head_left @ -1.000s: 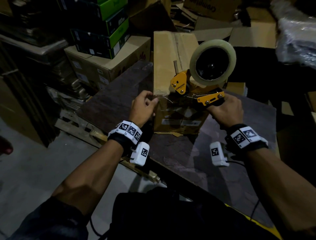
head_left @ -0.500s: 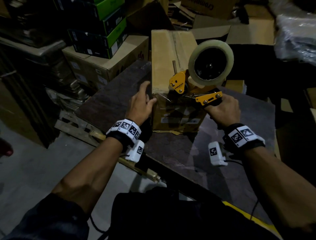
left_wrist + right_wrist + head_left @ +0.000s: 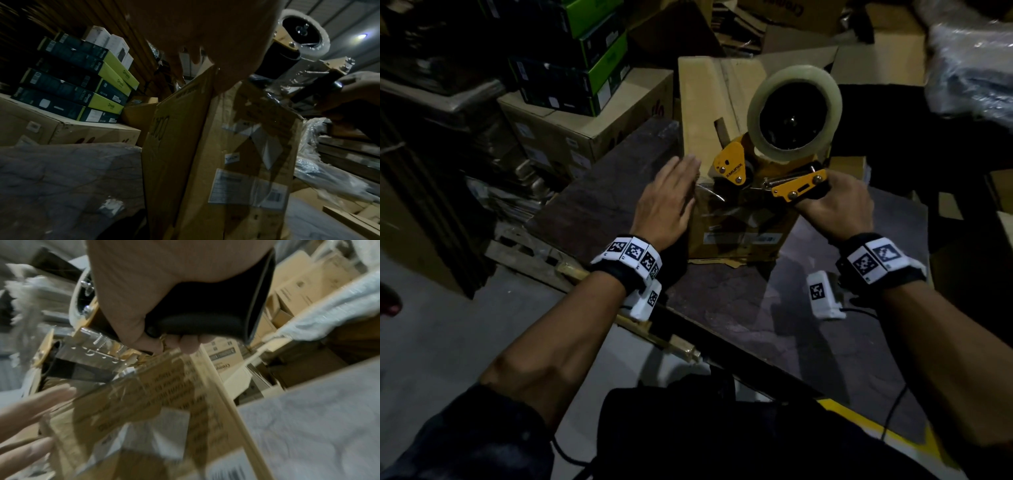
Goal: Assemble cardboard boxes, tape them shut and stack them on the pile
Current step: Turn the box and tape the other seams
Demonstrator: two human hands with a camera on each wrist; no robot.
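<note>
A dim storeroom surrounds a dark, mottled counter (image 3: 739, 318) whose near edge runs diagonally above a grey concrete floor (image 3: 441, 349). To the left, green-and-black cartons (image 3: 585, 58) lie stacked on a larger brown carton (image 3: 585, 126); flattened cardboard (image 3: 808, 48) and crumpled plastic wrap (image 3: 969, 68) crowd the background.

On the counter stands the cardboard box (image 3: 709, 102) — upright, its top flaps closed, a white label (image 3: 743, 237) low on its near face and clear tape glinting over the near top edge. Its contents cannot be seen.

The left hand (image 3: 667, 205) is released, fingers straight and together, palm laid against the box's near left corner. The right hand (image 3: 835, 209) is clenched around the black handle of a yellow tape dispenser (image 3: 736, 168), which sits at the box's near top edge — its roll of clear tape (image 3: 794, 113) stands above the box top. In the right wrist view the fingers (image 3: 189, 344) wrap under the handle, just above the taped cardboard.
</note>
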